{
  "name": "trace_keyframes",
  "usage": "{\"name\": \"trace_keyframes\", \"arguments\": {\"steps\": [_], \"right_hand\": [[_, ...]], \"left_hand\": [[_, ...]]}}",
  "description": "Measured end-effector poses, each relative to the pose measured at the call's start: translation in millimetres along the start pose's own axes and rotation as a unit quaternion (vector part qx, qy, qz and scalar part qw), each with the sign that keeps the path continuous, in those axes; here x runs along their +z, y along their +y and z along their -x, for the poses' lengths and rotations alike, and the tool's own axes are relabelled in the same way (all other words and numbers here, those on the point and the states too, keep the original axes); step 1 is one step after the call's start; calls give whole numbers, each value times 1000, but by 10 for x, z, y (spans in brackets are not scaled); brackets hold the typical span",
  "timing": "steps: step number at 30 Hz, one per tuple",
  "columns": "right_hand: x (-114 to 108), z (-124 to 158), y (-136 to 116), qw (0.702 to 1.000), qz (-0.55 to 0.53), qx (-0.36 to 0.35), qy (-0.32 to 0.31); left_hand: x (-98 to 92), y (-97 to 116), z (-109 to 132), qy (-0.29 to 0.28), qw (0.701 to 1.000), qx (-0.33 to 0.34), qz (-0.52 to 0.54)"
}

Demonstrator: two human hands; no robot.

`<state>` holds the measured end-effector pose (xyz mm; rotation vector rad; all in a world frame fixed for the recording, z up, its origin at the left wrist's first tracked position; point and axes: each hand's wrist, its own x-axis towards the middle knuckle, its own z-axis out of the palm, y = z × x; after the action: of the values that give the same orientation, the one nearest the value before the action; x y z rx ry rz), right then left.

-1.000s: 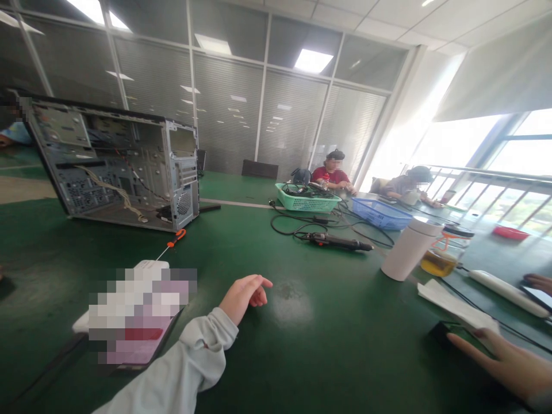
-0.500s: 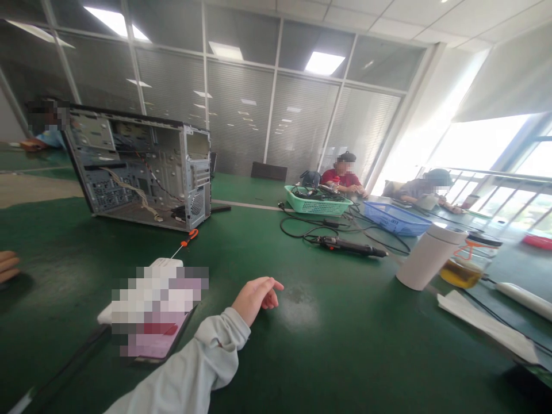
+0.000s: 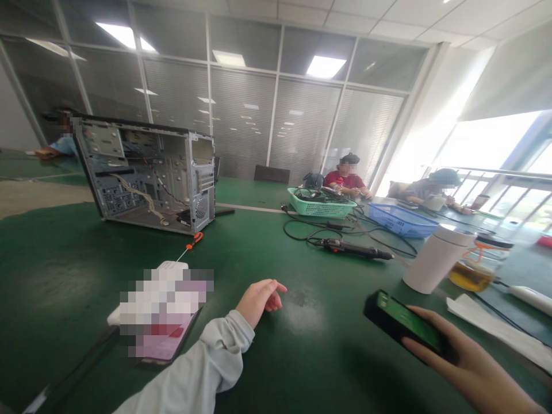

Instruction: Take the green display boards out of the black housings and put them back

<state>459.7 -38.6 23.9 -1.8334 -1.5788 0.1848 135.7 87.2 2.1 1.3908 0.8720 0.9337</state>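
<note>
My left hand [image 3: 260, 298] rests on the green table [image 3: 302, 356], fingers loosely curled, holding nothing; its grey sleeve runs to the bottom edge. Left of it lies a blurred-out flat item [image 3: 166, 313] on a white box. My right hand [image 3: 466, 365] comes in from the lower right, holding a dark phone [image 3: 403, 322] with a lit green screen above the table. An open computer case [image 3: 149, 172] stands at the far left with loose cables inside. A small orange-handled screwdriver [image 3: 192, 243] lies in front of it.
A black electric screwdriver [image 3: 356, 249] with cables lies mid-table. Green basket [image 3: 321, 204] and blue basket [image 3: 401, 220] sit behind it. A white tumbler [image 3: 435, 259], a glass jar [image 3: 476, 264] and white paper [image 3: 495, 328] are at right. Other people sit at the far end.
The view has shifted, so things sit further right. My right hand left the frame, then came back holding the phone up. My left hand stayed put.
</note>
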Motion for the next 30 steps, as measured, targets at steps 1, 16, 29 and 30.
{"name": "trace_keyframes", "arguments": {"steps": [1,16,29,30], "right_hand": [[134,-49,-224,998,-45,-23,-24],[1286,-226,-1074,959,-80,-271,-19],[1218,-203,-1126,949,-176,-262,7],[1216,-202,-1129,948,-183,-260,9]], "left_hand": [[-6,-1,0,1,1000,-1,1],[-66,-42,3,61,990,41,-120],[-23,-12,59,30,984,79,-158],[-23,-1,67,30,982,79,-167]]}}
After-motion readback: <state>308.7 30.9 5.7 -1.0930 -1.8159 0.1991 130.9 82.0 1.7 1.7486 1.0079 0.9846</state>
